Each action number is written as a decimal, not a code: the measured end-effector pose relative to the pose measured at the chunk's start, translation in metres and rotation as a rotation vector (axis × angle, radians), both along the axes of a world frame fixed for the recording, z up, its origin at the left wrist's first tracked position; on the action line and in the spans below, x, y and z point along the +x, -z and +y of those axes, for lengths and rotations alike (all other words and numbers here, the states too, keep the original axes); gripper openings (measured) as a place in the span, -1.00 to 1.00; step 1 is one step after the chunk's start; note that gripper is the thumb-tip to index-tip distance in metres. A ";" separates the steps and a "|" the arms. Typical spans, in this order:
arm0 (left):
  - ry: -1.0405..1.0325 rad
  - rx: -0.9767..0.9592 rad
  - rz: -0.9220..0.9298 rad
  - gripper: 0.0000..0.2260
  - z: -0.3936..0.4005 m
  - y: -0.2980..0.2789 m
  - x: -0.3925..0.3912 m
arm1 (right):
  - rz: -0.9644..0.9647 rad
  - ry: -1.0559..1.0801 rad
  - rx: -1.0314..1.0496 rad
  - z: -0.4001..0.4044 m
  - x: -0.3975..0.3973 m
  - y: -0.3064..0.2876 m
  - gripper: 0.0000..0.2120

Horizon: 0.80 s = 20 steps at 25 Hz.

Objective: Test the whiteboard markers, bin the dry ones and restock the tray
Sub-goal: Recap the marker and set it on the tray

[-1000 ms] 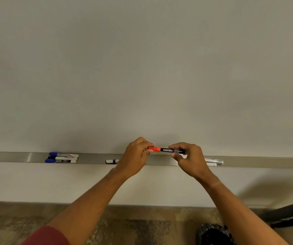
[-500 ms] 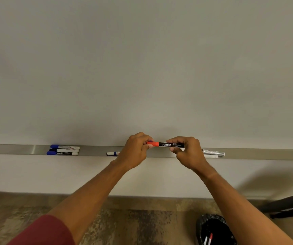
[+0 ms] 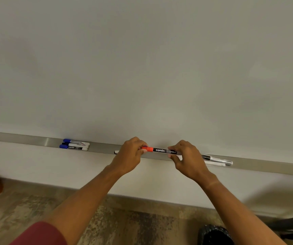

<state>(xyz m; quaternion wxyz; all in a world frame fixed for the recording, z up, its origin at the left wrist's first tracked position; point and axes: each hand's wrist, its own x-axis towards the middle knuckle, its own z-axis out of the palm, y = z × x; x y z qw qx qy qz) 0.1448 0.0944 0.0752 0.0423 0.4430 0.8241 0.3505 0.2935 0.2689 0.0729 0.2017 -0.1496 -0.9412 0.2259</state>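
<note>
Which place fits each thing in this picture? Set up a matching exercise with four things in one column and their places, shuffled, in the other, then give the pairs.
Things
1. red-capped marker
2. blue-capped markers
3. black bin
4. left hand

Places
A. on the floor, lower right
B. lying at the left of the whiteboard tray
C. gripping the red cap end
D. held level between both hands, in front of the tray

Pairs: 1-D, 2-B, 3-A, 4-C. The right hand holds the marker's other end.
</note>
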 end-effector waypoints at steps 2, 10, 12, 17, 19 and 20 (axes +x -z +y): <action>-0.027 -0.034 0.007 -0.87 -0.007 0.004 0.002 | -0.007 -0.034 0.080 -0.006 -0.003 0.001 -0.77; -0.187 -0.187 0.252 -0.47 -0.050 0.011 0.015 | -0.035 -0.088 0.078 -0.036 -0.023 0.005 -0.81; -0.249 -0.296 0.308 -0.23 -0.064 0.015 0.018 | -0.032 -0.106 0.073 -0.047 -0.031 0.006 -0.79; -0.373 -0.383 0.339 -0.01 -0.100 0.025 0.003 | -0.050 -0.132 0.103 -0.074 -0.055 0.011 -0.78; -0.401 -0.402 0.331 0.01 -0.114 0.028 -0.013 | -0.051 -0.141 0.115 -0.087 -0.069 0.016 -0.79; -0.409 -0.410 0.325 0.01 -0.121 0.030 -0.021 | -0.046 -0.143 0.117 -0.094 -0.076 0.018 -0.80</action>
